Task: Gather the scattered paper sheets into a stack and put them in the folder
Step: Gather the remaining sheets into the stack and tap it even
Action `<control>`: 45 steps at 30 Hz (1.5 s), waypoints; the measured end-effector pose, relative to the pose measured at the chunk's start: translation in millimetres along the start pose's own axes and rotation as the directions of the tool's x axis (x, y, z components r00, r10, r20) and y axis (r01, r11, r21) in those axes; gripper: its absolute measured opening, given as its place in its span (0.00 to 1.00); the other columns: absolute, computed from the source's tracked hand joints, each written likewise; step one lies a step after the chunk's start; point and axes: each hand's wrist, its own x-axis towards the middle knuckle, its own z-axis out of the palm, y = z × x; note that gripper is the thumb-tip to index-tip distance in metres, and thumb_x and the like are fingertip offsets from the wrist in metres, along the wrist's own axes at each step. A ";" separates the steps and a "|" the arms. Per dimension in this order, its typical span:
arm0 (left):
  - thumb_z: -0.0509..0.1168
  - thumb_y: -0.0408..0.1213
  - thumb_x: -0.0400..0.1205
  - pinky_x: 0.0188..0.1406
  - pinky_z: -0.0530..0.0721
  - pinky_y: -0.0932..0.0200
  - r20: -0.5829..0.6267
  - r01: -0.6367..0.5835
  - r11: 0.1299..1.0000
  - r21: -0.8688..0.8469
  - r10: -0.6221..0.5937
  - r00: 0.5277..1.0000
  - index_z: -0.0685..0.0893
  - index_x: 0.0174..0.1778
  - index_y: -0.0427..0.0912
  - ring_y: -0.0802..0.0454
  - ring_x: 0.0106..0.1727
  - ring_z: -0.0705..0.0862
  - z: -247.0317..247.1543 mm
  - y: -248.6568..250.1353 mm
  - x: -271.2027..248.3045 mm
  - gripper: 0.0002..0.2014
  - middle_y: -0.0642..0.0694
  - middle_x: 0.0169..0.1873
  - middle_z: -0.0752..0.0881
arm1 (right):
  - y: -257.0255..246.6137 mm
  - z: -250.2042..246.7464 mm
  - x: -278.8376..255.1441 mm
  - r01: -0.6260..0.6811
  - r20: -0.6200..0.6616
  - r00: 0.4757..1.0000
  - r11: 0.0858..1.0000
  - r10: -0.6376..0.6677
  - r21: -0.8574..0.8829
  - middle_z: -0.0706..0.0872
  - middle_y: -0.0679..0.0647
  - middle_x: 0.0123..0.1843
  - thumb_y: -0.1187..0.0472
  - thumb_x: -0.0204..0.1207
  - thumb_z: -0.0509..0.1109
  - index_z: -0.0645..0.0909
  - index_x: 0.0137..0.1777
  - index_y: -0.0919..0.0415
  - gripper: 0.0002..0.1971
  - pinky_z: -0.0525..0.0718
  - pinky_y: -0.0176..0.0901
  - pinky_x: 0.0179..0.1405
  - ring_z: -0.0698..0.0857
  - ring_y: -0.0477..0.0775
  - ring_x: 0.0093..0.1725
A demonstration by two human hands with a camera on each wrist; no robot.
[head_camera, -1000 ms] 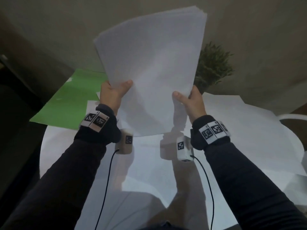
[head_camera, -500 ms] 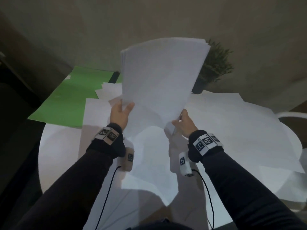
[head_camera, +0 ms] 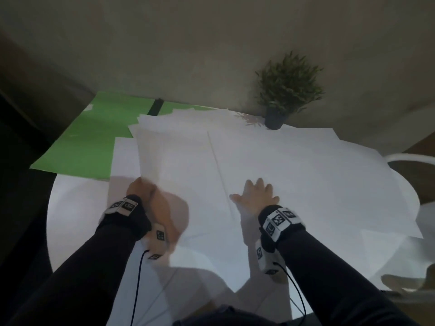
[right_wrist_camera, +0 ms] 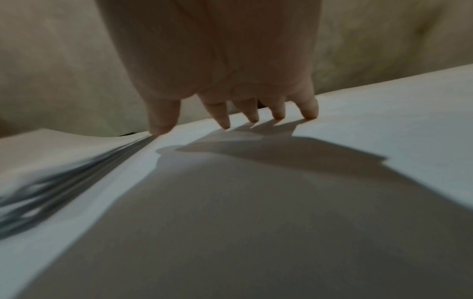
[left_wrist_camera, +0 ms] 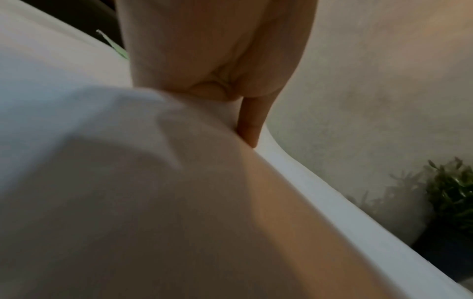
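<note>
Paper stack (head_camera: 179, 161) now lowered flat; left hand (head_camera: 141, 191) grasps it (right hand (head_camera: 255, 195) released, splayed).

Round white table (head_camera: 70, 208) bearing paper sheets (head_camera: 306, 172), green folder (head_camera: 84, 142), potted plant (head_camera: 287, 90)

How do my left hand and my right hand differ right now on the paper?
The right hand lies open, fingers spread with tips on a loose sheet. The left hand has a grip on the near left corner of the paper stack, its fingers tucked under it. The right hand sits just right of the stack's edge, the left hand at the stack's left side. Both stay low at the table.
</note>
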 end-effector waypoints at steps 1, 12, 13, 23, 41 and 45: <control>0.61 0.30 0.82 0.63 0.74 0.46 0.004 -0.005 0.999 0.041 0.005 1.000 0.79 0.60 0.21 0.31 0.63 0.80 0.9 -0.6 -0.4 0.16 0.25 0.60 0.82 | -2.0 6.1 -1.3 0.055 0.038 0.998 0.998 -0.053 -0.041 0.52 0.55 0.83 0.30 0.69 0.59 0.55 0.80 0.54 0.44 0.60 0.71 0.72 0.52 0.67 0.81; 0.64 0.29 0.80 0.63 0.75 0.46 -0.036 -0.025 1.000 -0.017 0.024 0.999 0.77 0.62 0.23 0.31 0.63 0.79 4.2 -3.9 2.3 0.17 0.25 0.61 0.81 | 14.5 -18.4 -0.6 -0.011 0.110 0.994 0.950 -0.025 0.313 0.75 0.57 0.70 0.55 0.69 0.76 0.66 0.74 0.58 0.34 0.77 0.44 0.62 0.77 0.60 0.68; 0.64 0.29 0.81 0.63 0.75 0.46 -0.038 -0.023 0.999 -0.035 0.021 0.999 0.77 0.62 0.22 0.31 0.63 0.79 2.8 -4.5 2.7 0.17 0.24 0.61 0.81 | 16.7 -25.8 1.0 -0.014 0.104 0.994 0.966 -0.014 0.259 0.78 0.58 0.69 0.55 0.72 0.74 0.71 0.71 0.61 0.29 0.77 0.42 0.59 0.79 0.59 0.67; 0.63 0.28 0.80 0.65 0.78 0.43 -0.013 0.059 0.959 -0.279 -0.065 0.998 0.77 0.66 0.29 0.31 0.66 0.80 -5.4 -9.1 9.6 0.18 0.28 0.63 0.81 | 77.0 -62.7 36.4 -0.370 -0.037 0.891 0.769 0.453 0.521 0.83 0.65 0.53 0.47 0.74 0.65 0.81 0.58 0.68 0.24 0.76 0.52 0.58 0.80 0.66 0.54; 0.67 0.29 0.79 0.66 0.78 0.41 0.078 0.063 0.972 -0.226 -0.046 0.996 0.78 0.64 0.26 0.31 0.62 0.81 18.4 -1.3 1.2 0.18 0.28 0.61 0.83 | 28.6 -59.5 17.5 0.028 -0.304 0.935 0.818 0.181 0.574 0.84 0.62 0.62 0.70 0.77 0.64 0.81 0.61 0.61 0.15 0.79 0.44 0.57 0.83 0.64 0.59; 0.68 0.28 0.78 0.66 0.78 0.42 0.109 0.057 0.965 -0.254 -0.030 0.994 0.79 0.64 0.26 0.33 0.63 0.81 23.4 1.9 0.2 0.18 0.29 0.62 0.83 | -8.2 -111.7 -2.8 0.325 -0.554 0.830 0.757 0.058 0.567 0.83 0.62 0.64 0.69 0.79 0.66 0.79 0.66 0.59 0.16 0.76 0.40 0.61 0.81 0.61 0.64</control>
